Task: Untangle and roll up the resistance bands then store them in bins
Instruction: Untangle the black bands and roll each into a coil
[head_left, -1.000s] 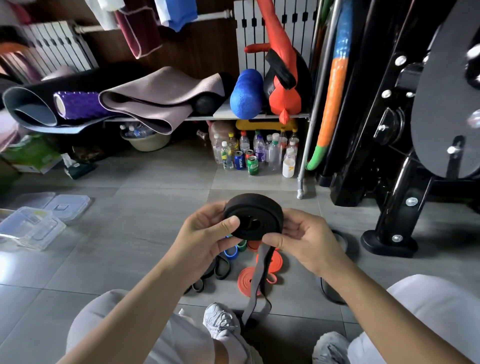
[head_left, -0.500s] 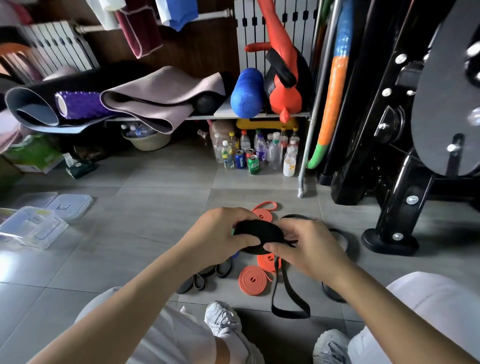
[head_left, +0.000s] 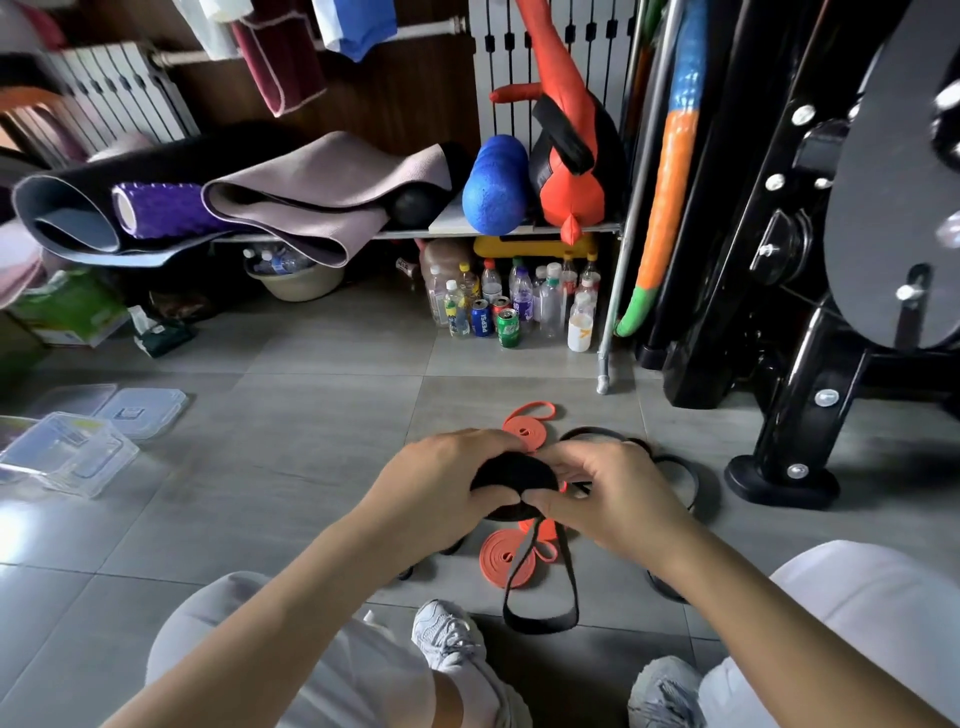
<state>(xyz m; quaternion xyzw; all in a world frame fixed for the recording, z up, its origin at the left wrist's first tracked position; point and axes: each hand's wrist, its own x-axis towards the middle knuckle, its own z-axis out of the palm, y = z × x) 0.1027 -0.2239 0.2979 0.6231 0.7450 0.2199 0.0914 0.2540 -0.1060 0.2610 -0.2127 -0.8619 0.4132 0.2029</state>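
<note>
A black resistance band, mostly wound into a thick roll (head_left: 514, 475), is gripped from both sides low over the floor. My left hand (head_left: 441, 486) wraps its left side with the thumb on the front. My right hand (head_left: 597, 493) pinches the right edge where the loose tail (head_left: 540, 597) hangs down as a loop to the floor. Orange bands lie on the tiles: one coil (head_left: 501, 556) under the roll and another (head_left: 530, 426) beyond my hands. More black bands (head_left: 675, 467) lie to the right, partly hidden.
Clear plastic bins (head_left: 67, 457) and their lids (head_left: 140, 410) stand on the floor at the left. A black weight machine base (head_left: 784, 478) stands at the right. Bottles and cans (head_left: 514, 306) cluster under a shelf of mats and rollers. My shoes (head_left: 447, 634) are below.
Both hands have lowered the black roll from chest height toward the floor and tipped it flatter. The hanging tail has grown shorter and now lies as a loop on the tiles.
</note>
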